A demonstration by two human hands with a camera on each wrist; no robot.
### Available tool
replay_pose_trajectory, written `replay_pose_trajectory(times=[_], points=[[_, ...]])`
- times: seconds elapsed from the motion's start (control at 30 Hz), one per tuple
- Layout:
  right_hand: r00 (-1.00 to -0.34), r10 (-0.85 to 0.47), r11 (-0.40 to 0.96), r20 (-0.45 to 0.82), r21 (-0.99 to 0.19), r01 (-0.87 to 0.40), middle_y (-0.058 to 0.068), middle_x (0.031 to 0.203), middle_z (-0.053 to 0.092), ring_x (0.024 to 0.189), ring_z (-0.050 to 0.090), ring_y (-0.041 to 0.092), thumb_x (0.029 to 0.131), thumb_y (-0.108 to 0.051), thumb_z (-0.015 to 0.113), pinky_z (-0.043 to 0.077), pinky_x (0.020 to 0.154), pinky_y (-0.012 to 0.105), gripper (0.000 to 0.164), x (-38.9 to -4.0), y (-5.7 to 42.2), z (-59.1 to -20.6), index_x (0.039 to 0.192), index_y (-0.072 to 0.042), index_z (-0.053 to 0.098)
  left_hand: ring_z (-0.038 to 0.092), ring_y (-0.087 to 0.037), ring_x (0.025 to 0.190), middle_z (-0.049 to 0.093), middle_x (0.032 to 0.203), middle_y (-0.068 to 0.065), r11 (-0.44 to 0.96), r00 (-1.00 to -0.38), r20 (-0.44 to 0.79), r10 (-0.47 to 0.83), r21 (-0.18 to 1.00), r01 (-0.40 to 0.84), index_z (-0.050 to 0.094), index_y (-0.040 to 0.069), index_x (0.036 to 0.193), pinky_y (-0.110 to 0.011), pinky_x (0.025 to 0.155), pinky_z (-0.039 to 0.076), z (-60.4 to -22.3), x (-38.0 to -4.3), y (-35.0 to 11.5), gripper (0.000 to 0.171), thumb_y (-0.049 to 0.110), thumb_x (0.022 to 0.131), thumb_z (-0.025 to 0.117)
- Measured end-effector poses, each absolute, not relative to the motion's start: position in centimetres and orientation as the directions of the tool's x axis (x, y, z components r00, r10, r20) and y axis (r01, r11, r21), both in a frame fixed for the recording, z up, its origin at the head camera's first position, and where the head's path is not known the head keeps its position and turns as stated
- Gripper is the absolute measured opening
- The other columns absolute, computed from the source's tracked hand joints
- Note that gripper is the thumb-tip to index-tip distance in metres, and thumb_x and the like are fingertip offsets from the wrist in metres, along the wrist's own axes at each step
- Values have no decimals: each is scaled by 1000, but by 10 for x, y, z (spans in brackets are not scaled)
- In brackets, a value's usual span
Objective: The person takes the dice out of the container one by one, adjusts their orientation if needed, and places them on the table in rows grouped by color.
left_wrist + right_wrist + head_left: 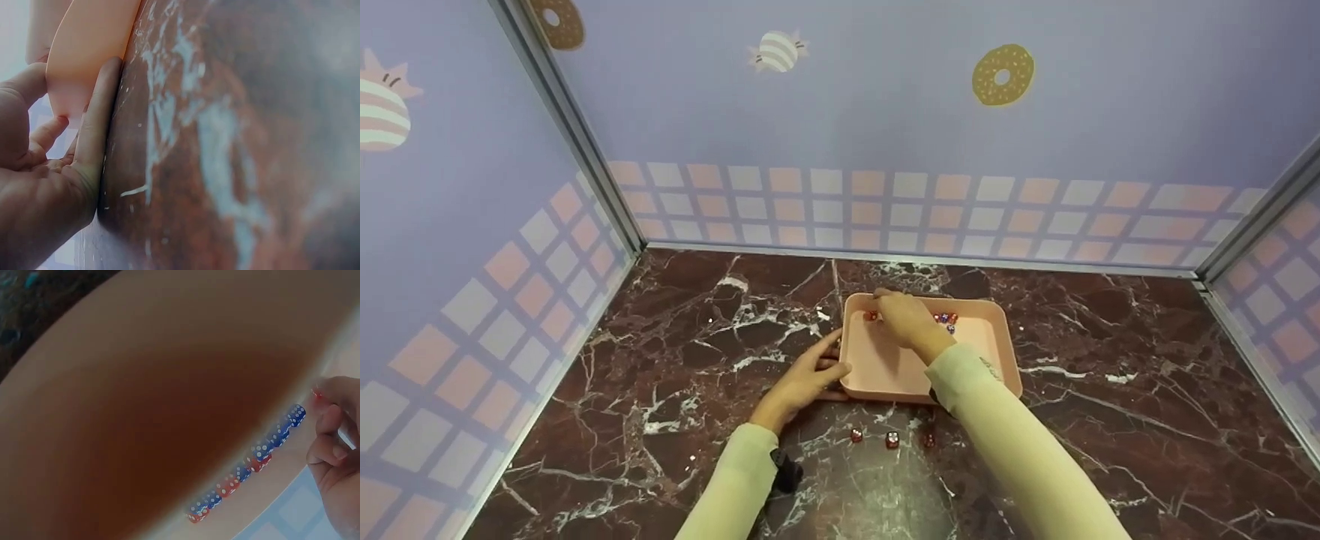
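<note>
A shallow pink tray (870,358) rests on the marble-patterned table, and my left hand (804,379) grips its near left corner, thumb at the rim and fingers along the outer wall. My right hand (907,319) reaches inside, near the far wall. At its fingertips the right wrist view shows a blurred red die (317,392), which thumb and forefinger pinch. Blue dice (279,435) and red dice (228,485) form a line along a tray wall beside that hand. In the head view the right hand hides part of this line.
Three red dice lie spaced out on the table before the tray: a left one (856,434), a middle one (892,439) and a right one (930,439). Patterned walls (885,202) enclose the table at the back and sides.
</note>
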State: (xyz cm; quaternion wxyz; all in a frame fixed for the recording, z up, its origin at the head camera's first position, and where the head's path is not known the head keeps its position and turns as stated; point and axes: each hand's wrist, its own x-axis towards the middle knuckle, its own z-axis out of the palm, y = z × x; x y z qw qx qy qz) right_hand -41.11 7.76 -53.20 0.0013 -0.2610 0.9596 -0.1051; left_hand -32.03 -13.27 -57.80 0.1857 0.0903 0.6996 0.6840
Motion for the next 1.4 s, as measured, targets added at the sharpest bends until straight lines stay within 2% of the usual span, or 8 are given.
replay_pose_trajectory(times=[0.13,0.2,0.37,0.6,0.9,1.2,1.4], points=[[-873,-486,848,39,-219,-482,12,108,78,101,74,37,98,-5,73,64,90,52,8,-410,85,-532,101,-4,81,64,-30,107,48,141,-28,48,-913,-134,386,991,-125,28,12,169,-49,84,68,-577,-322,-129,71,7,106,60],[-868,-496,843,29,-226,-489,8,104,80,99,75,33,94,0,75,64,90,49,13,-409,88,-532,97,-9,85,64,-31,107,48,141,-28,52,-912,-130,389,991,-120,27,12,169,-49,84,68,-577,-321,-128,71,7,106,60],[-859,-512,834,-3,-243,-496,6,95,81,91,74,28,86,6,75,66,86,45,18,-404,91,-531,90,-9,85,64,-31,108,48,140,-28,69,-912,-139,387,990,-121,27,12,169,-49,84,68,-577,-319,-129,70,7,107,59],[-831,-556,804,5,-248,-540,4,88,79,84,74,29,79,6,73,66,77,45,19,-391,98,-528,80,-11,84,62,-31,110,47,140,-27,72,-915,-155,373,988,-138,28,13,169,-48,84,68,-576,-319,-131,70,6,106,59],[-782,-621,739,55,-292,-607,4,91,81,91,76,28,75,9,75,66,87,43,25,-371,126,-531,86,-11,87,61,-33,113,46,141,-28,66,-918,-156,365,988,-141,28,12,169,-49,85,68,-577,-320,-134,72,6,105,61],[-770,-632,730,89,-266,-630,4,91,80,89,75,30,77,8,78,65,84,45,25,-353,154,-534,87,-12,88,61,-33,113,45,141,-29,75,-921,-158,357,987,-140,27,10,169,-51,86,67,-577,-322,-134,71,4,106,59],[-801,-591,775,97,-208,-597,0,87,80,84,75,30,75,2,84,64,78,45,20,-346,171,-534,84,-16,87,61,-34,114,44,142,-29,74,-915,-167,367,986,-150,26,11,169,-50,87,67,-578,-322,-133,71,6,106,59]])
